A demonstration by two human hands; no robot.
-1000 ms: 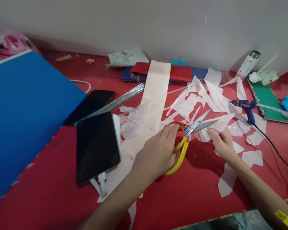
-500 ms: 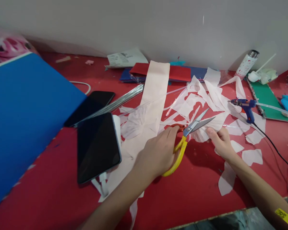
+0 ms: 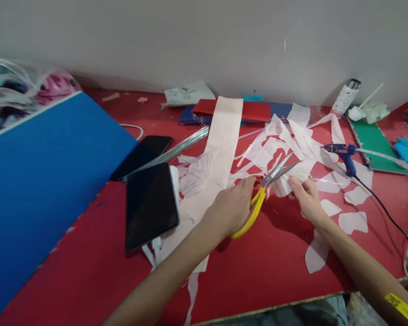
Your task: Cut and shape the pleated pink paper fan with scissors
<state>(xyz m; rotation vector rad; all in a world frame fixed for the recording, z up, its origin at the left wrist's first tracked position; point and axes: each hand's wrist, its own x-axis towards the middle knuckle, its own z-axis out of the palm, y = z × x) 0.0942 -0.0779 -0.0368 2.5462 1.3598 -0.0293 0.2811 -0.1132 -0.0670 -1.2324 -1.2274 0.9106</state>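
My left hand [image 3: 231, 206] is closed round the handles of a pair of scissors [image 3: 257, 213], one yellow and one red-orange. Their blades point up and right, parted slightly, over a pleated piece of white crepe paper [image 3: 283, 184]. That paper is pinched between the thumb and fingers of my right hand [image 3: 308, 197]; some fingertips are hidden beneath it. Whether the blades touch the paper I cannot tell. Left of the scissors, a gathered white crepe piece [image 3: 196, 176] lies on a long pale strip of crepe paper [image 3: 226, 124].
Paper scraps [image 3: 318, 253] litter the red table [image 3: 258, 276]. A blue glue gun [image 3: 346, 156] with a black cord lies right. A tablet [image 3: 152, 206], a phone [image 3: 146, 151], silver wires [image 3: 187, 142] and a blue board [image 3: 54, 181] are left. A white bottle [image 3: 345, 97] stands at the back.
The camera view has shifted left, so most things sit slightly further right on the left side. The scissor blades look closer together, and the right hand's crepe paper has tilted a little.
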